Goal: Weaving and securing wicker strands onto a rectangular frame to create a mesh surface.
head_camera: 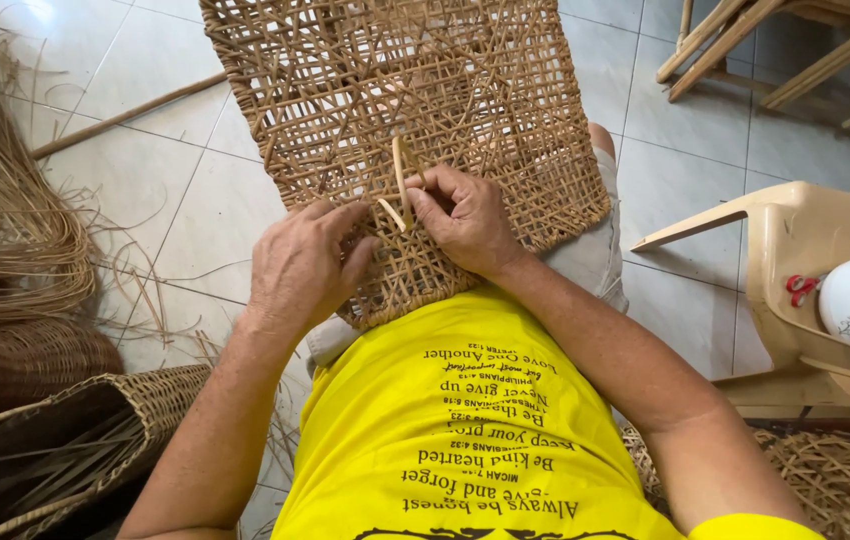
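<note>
Rattan, pale and dry: the open-weave panel (395,110) lies across my lap, its near edge against my yellow shirt (465,430). My right hand (465,220) pinches a loose strip (402,180) standing up out of the weave near that edge; my left hand (300,265) is curled, fingertips pressing the mesh just beside it. The panel looks light and springy, the strip thin and likely to crack if bent sharply, so I judge the grip best low, near the weave. Open tile floor (195,190) lies to my left, past it a bundle of rattan (5,220); a plastic chair (805,270) crowds my right.
</note>
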